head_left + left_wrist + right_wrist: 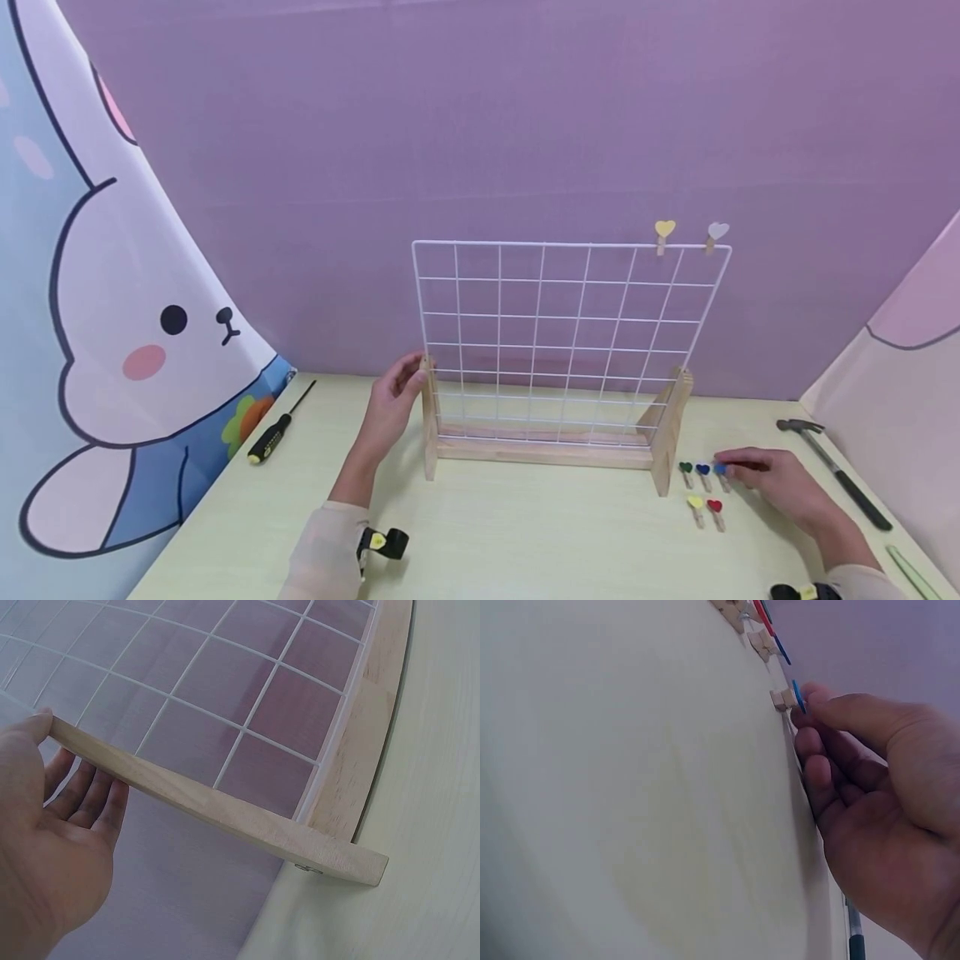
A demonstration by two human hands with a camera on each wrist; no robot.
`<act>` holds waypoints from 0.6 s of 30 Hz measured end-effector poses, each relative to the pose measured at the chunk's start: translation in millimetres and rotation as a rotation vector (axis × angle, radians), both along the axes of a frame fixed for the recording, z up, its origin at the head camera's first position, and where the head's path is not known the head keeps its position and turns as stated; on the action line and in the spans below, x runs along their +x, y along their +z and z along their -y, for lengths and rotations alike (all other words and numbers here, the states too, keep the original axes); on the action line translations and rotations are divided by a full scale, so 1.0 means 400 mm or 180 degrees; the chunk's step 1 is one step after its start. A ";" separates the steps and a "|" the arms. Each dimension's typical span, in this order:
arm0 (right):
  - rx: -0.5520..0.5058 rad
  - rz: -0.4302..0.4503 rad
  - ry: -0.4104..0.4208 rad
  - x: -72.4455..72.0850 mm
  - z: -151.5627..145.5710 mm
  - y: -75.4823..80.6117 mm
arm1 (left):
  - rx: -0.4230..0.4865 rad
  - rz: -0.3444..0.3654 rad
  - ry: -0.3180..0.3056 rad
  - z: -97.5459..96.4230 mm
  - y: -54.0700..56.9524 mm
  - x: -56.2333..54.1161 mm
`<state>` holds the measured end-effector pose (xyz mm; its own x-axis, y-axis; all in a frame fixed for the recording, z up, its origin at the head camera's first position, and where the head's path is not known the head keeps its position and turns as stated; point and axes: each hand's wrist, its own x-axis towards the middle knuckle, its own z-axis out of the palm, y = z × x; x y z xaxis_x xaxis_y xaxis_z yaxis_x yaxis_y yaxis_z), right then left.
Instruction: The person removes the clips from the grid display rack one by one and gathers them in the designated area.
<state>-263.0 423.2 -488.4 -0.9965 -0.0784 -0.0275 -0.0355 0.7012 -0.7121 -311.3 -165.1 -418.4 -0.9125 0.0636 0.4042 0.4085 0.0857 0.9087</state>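
A white wire grid point(557, 316) stands upright in a wooden stand point(540, 453). My left hand point(393, 400) holds the top of the stand's left side post point(217, 806), thumb at its upper end and fingers against its outer side. On the table at right, my right hand point(783, 483) pinches a small wooden clothespin with a light blue heart point(799, 697) between thumb and fingertips. Beside it lie clothespins with a green heart point(686, 468), a dark blue heart point(702, 470), a yellow heart point(695, 503) and a red heart point(715, 506).
Two clothespins, one with a pale yellow heart point(664, 228) and one with a white heart point(717, 231), clip onto the grid's top right edge. A screwdriver point(273, 435) lies at left. At right are a hammer point(843, 479) and a light green object point(911, 571). Purple cloth point(480, 125) hangs behind.
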 end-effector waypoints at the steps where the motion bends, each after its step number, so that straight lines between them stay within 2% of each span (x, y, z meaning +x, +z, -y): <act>1: -0.0004 -0.0008 -0.0029 0.001 -0.002 0.001 | 0.0003 0.0000 -0.0002 0.000 0.000 0.000; 4: -0.0089 -0.0064 -0.0025 0.003 -0.011 0.007 | -0.0012 0.0000 0.0001 0.000 -0.001 0.000; 7: -0.0130 -0.0191 0.0047 0.001 -0.021 0.032 | -0.0036 0.0016 0.0025 0.001 -0.002 0.001; 14: -0.0183 -0.0486 0.0056 -0.011 -0.017 0.150 | -0.0040 0.0028 0.0045 0.001 -0.002 -0.002; 18: -0.0076 -0.0590 0.0038 -0.017 -0.014 0.230 | -0.0064 0.0047 0.0054 0.001 -0.004 -0.005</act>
<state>-269.6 429.0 -396.5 -0.9834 -0.0888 0.1584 -0.1759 0.6830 -0.7089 -313.2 -165.6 -419.9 -0.9193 0.0560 0.3896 0.3935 0.1107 0.9126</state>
